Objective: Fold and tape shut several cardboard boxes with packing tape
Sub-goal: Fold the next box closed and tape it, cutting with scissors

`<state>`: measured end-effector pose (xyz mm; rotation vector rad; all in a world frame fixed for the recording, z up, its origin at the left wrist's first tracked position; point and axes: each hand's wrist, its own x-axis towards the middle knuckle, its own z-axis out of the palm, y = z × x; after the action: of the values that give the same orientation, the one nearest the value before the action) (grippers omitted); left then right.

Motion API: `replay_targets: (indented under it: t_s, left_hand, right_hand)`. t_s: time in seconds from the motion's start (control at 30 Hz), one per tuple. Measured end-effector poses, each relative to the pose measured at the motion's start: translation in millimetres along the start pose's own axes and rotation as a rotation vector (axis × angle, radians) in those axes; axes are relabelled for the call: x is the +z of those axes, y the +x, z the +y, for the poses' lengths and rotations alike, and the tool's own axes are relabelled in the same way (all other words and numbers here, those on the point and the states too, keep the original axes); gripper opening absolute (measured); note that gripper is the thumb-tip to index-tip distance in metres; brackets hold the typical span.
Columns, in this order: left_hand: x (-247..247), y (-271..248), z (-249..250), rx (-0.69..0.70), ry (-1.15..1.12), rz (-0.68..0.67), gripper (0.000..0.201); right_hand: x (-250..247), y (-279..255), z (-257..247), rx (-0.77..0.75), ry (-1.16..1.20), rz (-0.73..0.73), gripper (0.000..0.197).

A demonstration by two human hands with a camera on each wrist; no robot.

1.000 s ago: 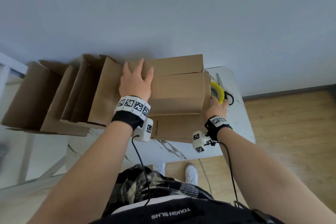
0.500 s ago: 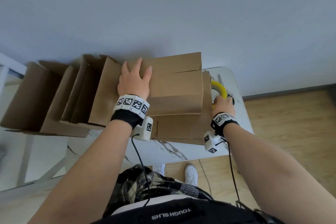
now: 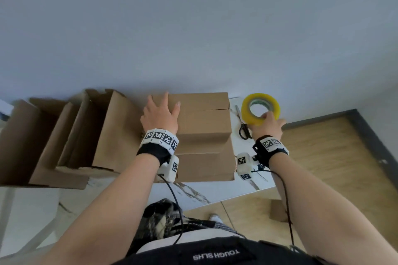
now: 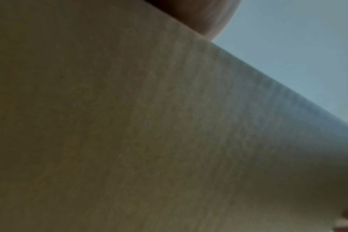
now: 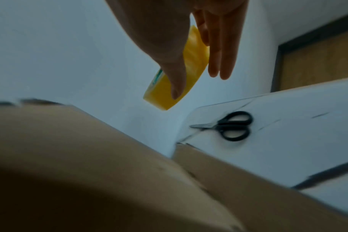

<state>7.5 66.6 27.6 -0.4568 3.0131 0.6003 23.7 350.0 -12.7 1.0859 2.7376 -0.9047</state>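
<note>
On the white marbled table (image 3: pixel 217 191), against the pale wall, a closed cardboard box (image 3: pixel 204 122) sits on top of a second box (image 3: pixel 206 165), its top flaps meeting in a seam. The left hand (image 3: pixel 160 114) lies flat on the left part of that top, fingers straight and spread, pressing down and gripping nothing; its wrist camera shows little but blurred cardboard (image 4: pixel 129 125) close up. The right hand (image 3: pixel 268 126) holds a roll of yellow packing tape (image 3: pixel 260 108) in the air to the right of the boxes, above the table's far corner, thumb on the roll's outer band (image 5: pixel 191 66) and fingers (image 5: pixel 221 47) behind it. A pair of black-handled scissors (image 5: pixel 228 125) lies on the table below the roll, just beside the stacked boxes and apart from them. To the left, several open boxes (image 3: pixel 71 135) stand crowded together with flaps up, the nearest one touching the stack. Wooden floor (image 3: pixel 336 157) shows past the table's right edge
</note>
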Motion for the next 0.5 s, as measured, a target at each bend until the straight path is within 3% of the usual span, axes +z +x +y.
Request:
replay_targets:
  t_s: [0.13,0.23,0.33,0.4,0.5]
  left_hand:
    - [2,0,1,0.054,0.149,0.029,0.056]
    - [4,-1,6,0.219,0.226,0.108,0.047]
    - [12,2,14,0.370,-0.039,0.107,0.031]
    - [13,3,18,0.384,-0.286,0.049,0.038]
    - [11,7,16,0.369,-0.450,-0.030,0.037]
  right_hand:
    - [-9,-14,-27,-0.024,0.310,-0.020,0.046]
    - [-26,-24,-47,-0.052,0.579,-0.088,0.047]
    - [-47,-38,-69,-0.078,0.761,-0.224,0.041]
    - [-57,-47,-81,-0.110,0.869,-0.318,0.043]
    - [-62,-57,-95,-0.154,1.015,-0.413,0.046]
